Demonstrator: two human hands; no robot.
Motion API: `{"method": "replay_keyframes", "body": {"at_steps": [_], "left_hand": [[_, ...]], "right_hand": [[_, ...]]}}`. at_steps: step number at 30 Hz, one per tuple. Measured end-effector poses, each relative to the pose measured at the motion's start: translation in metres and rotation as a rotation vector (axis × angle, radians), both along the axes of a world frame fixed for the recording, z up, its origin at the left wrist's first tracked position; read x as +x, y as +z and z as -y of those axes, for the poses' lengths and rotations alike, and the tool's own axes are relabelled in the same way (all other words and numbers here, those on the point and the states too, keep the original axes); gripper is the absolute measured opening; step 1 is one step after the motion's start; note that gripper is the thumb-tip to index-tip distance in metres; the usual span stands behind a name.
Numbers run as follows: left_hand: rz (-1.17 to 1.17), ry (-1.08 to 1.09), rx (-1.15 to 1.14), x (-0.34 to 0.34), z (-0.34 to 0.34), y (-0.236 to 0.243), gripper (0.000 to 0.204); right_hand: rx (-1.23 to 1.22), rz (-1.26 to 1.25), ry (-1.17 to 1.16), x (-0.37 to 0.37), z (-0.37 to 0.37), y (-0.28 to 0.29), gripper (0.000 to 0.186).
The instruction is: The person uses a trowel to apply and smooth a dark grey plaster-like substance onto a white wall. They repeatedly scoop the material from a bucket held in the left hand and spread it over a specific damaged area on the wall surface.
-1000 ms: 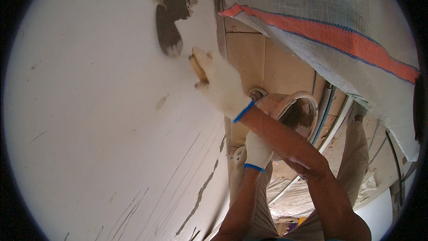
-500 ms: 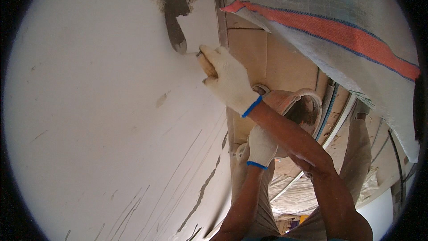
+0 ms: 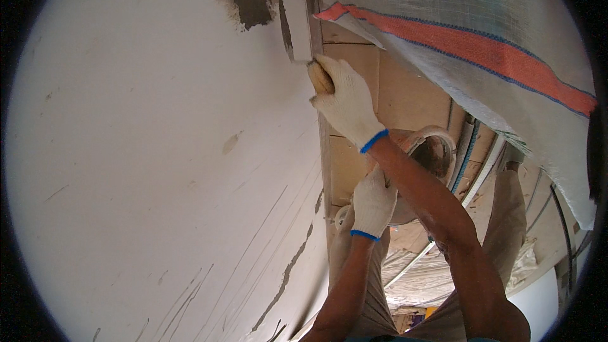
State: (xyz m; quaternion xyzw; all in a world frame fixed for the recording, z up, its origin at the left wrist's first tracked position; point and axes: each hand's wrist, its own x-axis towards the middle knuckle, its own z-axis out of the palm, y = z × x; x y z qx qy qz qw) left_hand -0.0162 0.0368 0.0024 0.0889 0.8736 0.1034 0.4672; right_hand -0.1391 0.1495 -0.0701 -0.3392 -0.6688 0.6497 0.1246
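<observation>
My right hand (image 3: pixel 343 102), in a cream glove with a blue cuff, grips the wooden handle (image 3: pixel 322 79) of a scraper whose thin blade (image 3: pixel 301 61) lies against the white wall (image 3: pixel 158 120), at the foot of a dark narrow streak (image 3: pixel 285 28). A dark grey patch (image 3: pixel 252 1) is just left of that streak. Below, my left hand (image 3: pixel 373 202), in the same kind of glove, is closed against a dirty bucket (image 3: pixel 434 155), partly behind my right forearm; what exactly its fingers grip is unclear.
A pale woven sheet with a red stripe (image 3: pixel 443 38) spans the upper right. Beige boards (image 3: pixel 405 88), conduits and cables (image 3: pixel 481 164) lie beyond the bucket. My legs (image 3: pixel 503 215) show below, with crumpled plastic (image 3: pixel 411 278) behind them.
My right hand and scraper have moved right and slightly up. The broad dark smear under the patch has gone, and a narrow streak shows farther right. My left hand has shifted slightly.
</observation>
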Motion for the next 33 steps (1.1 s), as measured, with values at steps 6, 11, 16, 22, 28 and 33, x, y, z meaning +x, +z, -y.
{"method": "replay_keyframes", "body": {"at_steps": [6,11,16,22,28,33], "left_hand": [[0.032,0.062,0.0,-0.003,-0.002,0.003,0.044],[0.022,0.031,-0.014,-0.003,-0.001,0.001,0.045],[0.068,0.022,-0.029,-0.007,0.002,0.004,0.041],[0.028,0.038,-0.028,-0.004,-0.002,0.005,0.046],[0.054,0.032,-0.076,-0.007,-0.004,0.006,0.061],[0.015,0.057,-0.112,-0.008,-0.006,0.011,0.061]], "right_hand": [[0.041,0.01,-0.012,-0.03,-0.008,-0.008,0.057],[0.077,0.075,0.036,-0.043,-0.013,-0.008,0.054],[0.101,0.112,0.144,-0.031,-0.002,0.0,0.057],[0.101,0.095,0.078,-0.01,-0.005,-0.005,0.072],[0.074,0.172,0.222,-0.024,-0.025,0.005,0.066],[-0.018,0.072,0.306,0.031,-0.045,0.029,0.06]]}}
